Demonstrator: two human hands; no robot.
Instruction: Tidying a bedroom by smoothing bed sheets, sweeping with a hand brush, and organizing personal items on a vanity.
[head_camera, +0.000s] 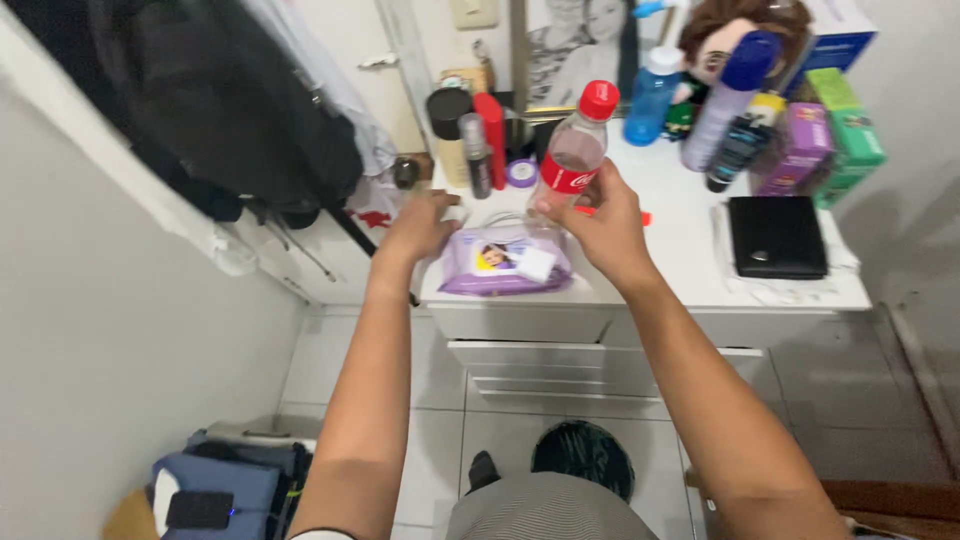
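Two hands work here: your right hand (600, 225) grips the clear bottle (570, 155) low, so keep it upright; your left hand (420, 225) rests loosely curled at the wipes pack's (500, 262) ten o'clock.

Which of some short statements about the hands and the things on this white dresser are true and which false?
1. The right hand holds a clear bottle with a red cap. True.
2. The left hand holds the black wallet. False: it rests by the purple wipes pack; the wallet lies apart, to the right.
3. The wipes pack lies on the dresser top. True.
4. The bottle lies flat. False: it is roughly upright, slightly tilted.
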